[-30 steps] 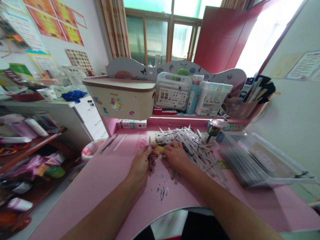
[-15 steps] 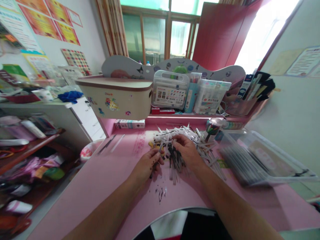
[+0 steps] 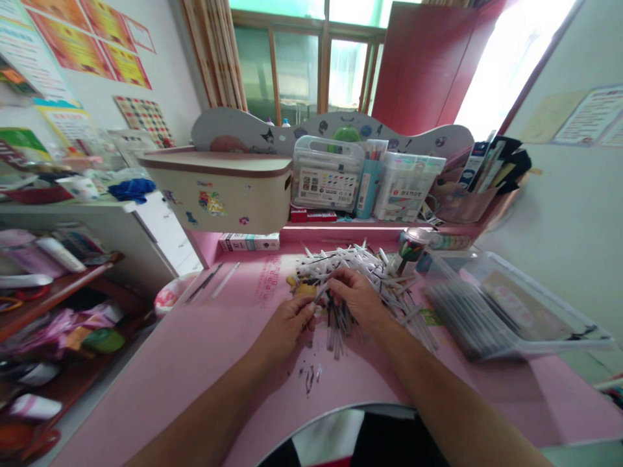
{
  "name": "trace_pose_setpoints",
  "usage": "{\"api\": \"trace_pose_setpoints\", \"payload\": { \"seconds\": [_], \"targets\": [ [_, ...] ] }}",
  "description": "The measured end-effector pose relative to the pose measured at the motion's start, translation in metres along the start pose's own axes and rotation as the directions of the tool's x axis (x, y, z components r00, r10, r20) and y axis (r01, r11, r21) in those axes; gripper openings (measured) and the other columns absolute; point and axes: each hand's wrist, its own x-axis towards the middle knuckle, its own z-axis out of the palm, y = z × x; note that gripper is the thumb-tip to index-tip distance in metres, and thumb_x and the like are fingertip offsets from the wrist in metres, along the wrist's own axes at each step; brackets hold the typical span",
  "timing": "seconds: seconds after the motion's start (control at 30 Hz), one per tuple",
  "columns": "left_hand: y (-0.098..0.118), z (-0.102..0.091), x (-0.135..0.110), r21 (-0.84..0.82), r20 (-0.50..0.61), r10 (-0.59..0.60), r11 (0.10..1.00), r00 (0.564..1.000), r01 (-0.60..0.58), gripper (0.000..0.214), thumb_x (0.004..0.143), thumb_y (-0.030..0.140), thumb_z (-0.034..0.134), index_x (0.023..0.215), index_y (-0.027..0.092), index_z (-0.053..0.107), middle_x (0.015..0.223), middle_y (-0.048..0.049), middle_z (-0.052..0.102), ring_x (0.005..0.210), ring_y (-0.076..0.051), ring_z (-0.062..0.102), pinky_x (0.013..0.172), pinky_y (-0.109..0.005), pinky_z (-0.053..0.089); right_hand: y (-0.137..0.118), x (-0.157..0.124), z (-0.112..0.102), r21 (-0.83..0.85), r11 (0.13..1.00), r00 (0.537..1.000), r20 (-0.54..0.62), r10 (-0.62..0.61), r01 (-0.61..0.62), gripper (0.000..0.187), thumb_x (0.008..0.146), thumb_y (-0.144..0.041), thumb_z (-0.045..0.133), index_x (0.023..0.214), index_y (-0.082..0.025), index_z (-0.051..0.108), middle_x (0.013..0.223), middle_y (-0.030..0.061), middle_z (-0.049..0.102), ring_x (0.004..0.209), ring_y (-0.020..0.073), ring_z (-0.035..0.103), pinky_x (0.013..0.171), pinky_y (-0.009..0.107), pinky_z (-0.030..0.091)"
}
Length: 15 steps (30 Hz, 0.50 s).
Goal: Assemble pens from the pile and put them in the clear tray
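1. The person's left hand (image 3: 285,327) is closed narrow, and it holds a thin white plastic tube (image 3: 318,293) between the fingers.
2. The right hand (image 3: 357,299) is also narrow, with bent fingers just beside that tube. One cannot tell if it grips something.
3. Both hands are at the near edge of a loose heap of white plastic pen tubes (image 3: 355,263).
4. This heap lies on a pink desk (image 3: 160,383), and small black ink marks (image 3: 309,379) are on the desk below the hands.
5. To the right of the heap is a large transparent plastic box (image 3: 506,305) with dark pens inside, somewhat blurred. Behind the heap stands a round can holding pens (image 3: 409,251).
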Motion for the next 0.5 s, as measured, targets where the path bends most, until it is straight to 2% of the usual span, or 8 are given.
{"api": "trace_pose_setpoints", "payload": {
  "seconds": [0.1, 0.2, 0.37, 0.5],
  "targets": [
    [-0.001, -0.001, 0.0, 0.032, 0.0, 0.046, 0.998, 0.999, -0.046, 0.017, 0.075, 0.027, 0.075, 0.088, 0.017, 0.073, 0.061, -0.0004, 0.058, 0.053, -0.013, 0.053, 0.047, -0.022, 0.038, 0.0, -0.002, -0.002, -0.02, 1.0, 0.997, 0.07, 0.02, -0.019, 0.022, 0.077, -0.039, 0.07, 0.078, -0.021, 0.058, 0.059, -0.0081, 0.046, 0.047, 0.0075, 0.036, 0.044, 0.023, 0.029],
    [0.001, -0.001, 0.0, 0.085, -0.023, 0.123, 0.989, 0.992, -0.121, 0.01, 0.073, 0.022, 0.075, 0.083, 0.019, 0.075, 0.065, -0.0045, 0.066, 0.062, -0.019, 0.062, 0.052, -0.026, 0.045, 0.0, -0.004, -0.003, -0.008, 0.999, 0.99, 0.137, 0.034, -0.033, 0.022, 0.08, -0.041, 0.067, 0.079, -0.022, 0.056, 0.056, -0.0092, 0.041, 0.045, 0.0077, 0.033, 0.043, 0.022, 0.025],
    [0.015, -0.003, 0.002, 0.347, 0.045, 0.293, 0.892, 0.955, -0.29, 0.014, 0.072, 0.014, 0.074, 0.079, 0.024, 0.08, 0.086, -0.0092, 0.078, 0.086, -0.028, 0.07, 0.076, -0.033, 0.054, -0.001, -0.006, 0.0, -0.063, 0.998, 0.988, 0.154, 0.004, 0.006, 0.024, 0.082, -0.042, 0.065, 0.076, -0.021, 0.054, 0.055, -0.0088, 0.04, 0.047, 0.0079, 0.033, 0.044, 0.022, 0.025],
    [0.021, -0.006, 0.003, 0.408, 0.041, 0.351, 0.849, 0.935, -0.336, 0.02, 0.07, 0.014, 0.075, 0.083, 0.028, 0.081, 0.09, -0.007, 0.08, 0.091, -0.03, 0.071, 0.087, -0.037, 0.053, 0.0, -0.008, 0.003, -0.03, 1.0, 0.987, 0.158, 0.013, -0.008, 0.025, 0.084, -0.044, 0.063, 0.078, -0.022, 0.051, 0.054, -0.0096, 0.041, 0.046, 0.0083, 0.034, 0.044, 0.022, 0.028]
  ]
}}
